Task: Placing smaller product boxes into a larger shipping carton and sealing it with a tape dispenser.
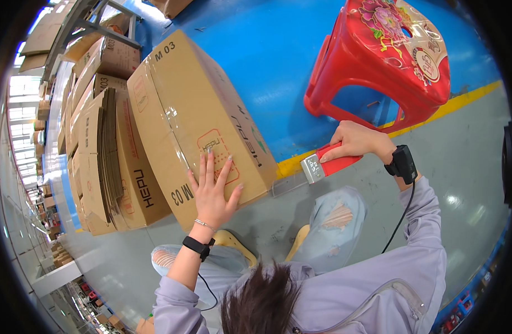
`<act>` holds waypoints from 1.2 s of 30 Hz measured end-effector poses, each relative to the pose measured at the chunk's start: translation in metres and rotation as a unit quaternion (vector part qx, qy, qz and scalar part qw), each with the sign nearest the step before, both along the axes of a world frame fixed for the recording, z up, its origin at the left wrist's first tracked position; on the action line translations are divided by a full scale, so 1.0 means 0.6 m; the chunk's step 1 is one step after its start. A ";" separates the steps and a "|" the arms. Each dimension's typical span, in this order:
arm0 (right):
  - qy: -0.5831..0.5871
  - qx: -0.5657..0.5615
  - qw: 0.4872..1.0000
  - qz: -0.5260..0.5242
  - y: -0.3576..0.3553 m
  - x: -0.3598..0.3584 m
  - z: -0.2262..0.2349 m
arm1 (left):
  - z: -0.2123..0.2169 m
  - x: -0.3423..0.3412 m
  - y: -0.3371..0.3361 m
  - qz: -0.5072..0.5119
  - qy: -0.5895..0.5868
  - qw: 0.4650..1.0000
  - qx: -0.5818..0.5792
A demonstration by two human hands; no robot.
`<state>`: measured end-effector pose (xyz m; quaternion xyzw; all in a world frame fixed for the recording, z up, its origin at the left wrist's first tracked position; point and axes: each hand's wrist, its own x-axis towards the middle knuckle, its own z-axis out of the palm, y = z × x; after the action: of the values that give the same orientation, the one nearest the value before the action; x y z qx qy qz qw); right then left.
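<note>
A large brown cardboard box (206, 111) lies in front of me, with clear tape (168, 119) along the seam of its top. My left hand (214, 195) rests flat on that top near the closest edge, fingers spread. To the right of the box, my right hand (353, 142) is closed around a red hand-held tape dispenser (337, 161) with a silver metal front. A clear strip, seemingly tape, stretches between the box's near right corner and the dispenser. My fingers and wrist hide part of the dispenser.
A red plastic stool (378, 72) with a flower-patterned seat stands at the far right. Flattened cartons (100, 156) lean against more boxes (136, 161) on the left. A grey metal frame (94, 25) stands at the far left. A yellow line (473, 97) crosses the blue and grey floor.
</note>
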<state>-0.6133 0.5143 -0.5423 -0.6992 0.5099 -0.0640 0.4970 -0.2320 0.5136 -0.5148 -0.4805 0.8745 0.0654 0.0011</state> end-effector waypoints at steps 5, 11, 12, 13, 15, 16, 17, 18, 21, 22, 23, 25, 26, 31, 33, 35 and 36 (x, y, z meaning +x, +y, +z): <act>0.020 0.020 0.999 0.025 -0.003 -0.010 0.011 | 0.001 -0.007 0.000 0.003 -0.004 1.000 -0.001; 0.026 0.028 0.999 0.008 -0.005 -0.033 0.017 | -0.001 -0.004 0.000 0.004 0.002 1.000 -0.002; 0.024 0.028 0.999 0.010 -0.005 -0.035 0.020 | 0.000 -0.002 -0.001 0.007 -0.001 1.000 -0.002; 0.025 0.041 0.999 -0.009 -0.007 -0.039 0.026 | 0.000 -0.002 -0.001 0.003 -0.003 1.000 0.000; 0.051 0.039 0.998 -0.019 -0.008 -0.052 0.022 | 0.002 -0.003 -0.002 0.000 -0.006 1.000 0.004; 0.051 0.041 0.998 -0.018 -0.011 -0.051 0.016 | 0.003 -0.005 -0.002 -0.001 -0.002 1.000 0.004; 0.059 0.034 0.998 -0.010 -0.015 -0.046 0.014 | 0.004 -0.005 -0.002 -0.002 0.002 1.000 0.005; 0.067 0.028 0.997 -0.002 -0.017 -0.043 0.013 | 0.003 -0.004 -0.001 -0.002 0.003 1.000 0.006; 0.145 0.015 0.989 0.034 -0.024 -0.011 0.012 | 0.001 0.000 -0.001 0.002 0.009 1.000 0.004; 0.145 0.015 0.989 0.032 -0.027 -0.003 0.005 | -0.002 -0.001 0.000 0.001 0.007 1.000 0.001; 0.169 -0.038 0.983 0.065 -0.030 0.004 -0.007 | -0.003 -0.001 -0.001 0.000 0.005 1.000 -0.001; 0.192 -0.086 0.973 0.099 -0.030 0.023 -0.022 | 0.001 -0.003 -0.001 -0.002 0.011 1.000 0.003; 0.215 -0.112 0.965 0.103 -0.029 0.036 -0.026 | 0.002 -0.004 -0.001 -0.002 0.016 1.000 0.005; 0.280 -0.102 0.947 0.120 -0.032 0.127 -0.022 | -0.002 0.001 -0.002 -0.002 0.010 1.000 0.003; 0.305 -0.087 0.940 0.127 -0.027 0.162 -0.027 | -0.002 0.000 -0.001 -0.003 0.008 1.000 0.004; 0.307 -0.074 0.939 0.136 -0.027 0.194 -0.032 | -0.003 0.003 -0.002 -0.002 0.006 1.000 -0.003; 0.309 -0.060 0.938 0.145 -0.026 0.208 -0.033 | -0.003 0.003 -0.002 -0.003 0.006 1.000 -0.002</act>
<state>-0.4883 0.4985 -0.5619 -0.7792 0.5269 0.1978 0.2759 -0.2304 0.5123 -0.5167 -0.4772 0.8762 0.0667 -0.0048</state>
